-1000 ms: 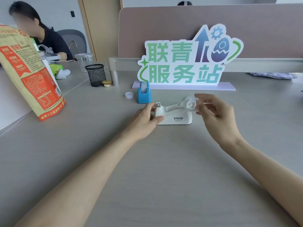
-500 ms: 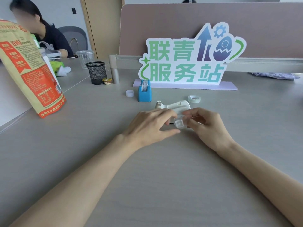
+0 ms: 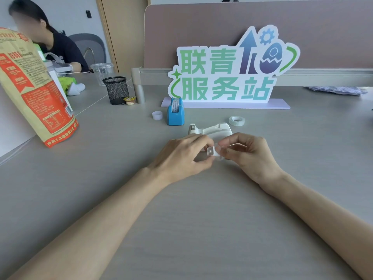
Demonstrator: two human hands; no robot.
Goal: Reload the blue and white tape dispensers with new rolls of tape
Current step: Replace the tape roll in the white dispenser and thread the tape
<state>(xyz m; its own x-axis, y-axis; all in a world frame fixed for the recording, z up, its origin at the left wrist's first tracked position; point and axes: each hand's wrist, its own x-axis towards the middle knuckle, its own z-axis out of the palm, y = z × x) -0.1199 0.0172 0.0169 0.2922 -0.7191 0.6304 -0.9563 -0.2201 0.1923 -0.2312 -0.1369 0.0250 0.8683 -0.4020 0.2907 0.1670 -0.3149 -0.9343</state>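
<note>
Both hands are working at desk (image 3: 201, 229) centre, just in front of the white dispenser (image 3: 216, 129). Left hand (image 3: 179, 158) and right hand (image 3: 250, 156) are both pinching one small white hub (image 3: 211, 152) at the fingertips, fingers curled in tight. The hands are covering the dispenser's front face; only its top edge and cutter end are showing. New tape roll (image 3: 237, 120) is lying flat on the desk just behind-right of it, apart from both hands. Blue dispenser (image 3: 175, 115) is standing upright behind-left with tape in it, and a small white ring (image 3: 157, 115) is sitting just beside it on the left. Further back: green-lettered sign (image 3: 222, 77), black mesh cup (image 3: 116, 90), and a small yellow tub (image 3: 129, 101) right at the cup's base. Orange bag (image 3: 34, 93) is leaning at far left. Second person (image 3: 60, 51) is sitting at back left.

Versus 1 s ago: left hand was gripping the cutter end and right hand was holding the roll over the dispenser's rear. Now the roll is lying on the desk, both hands are sitting nearer on the hub, and the "VIVID" side is hidden.
</note>
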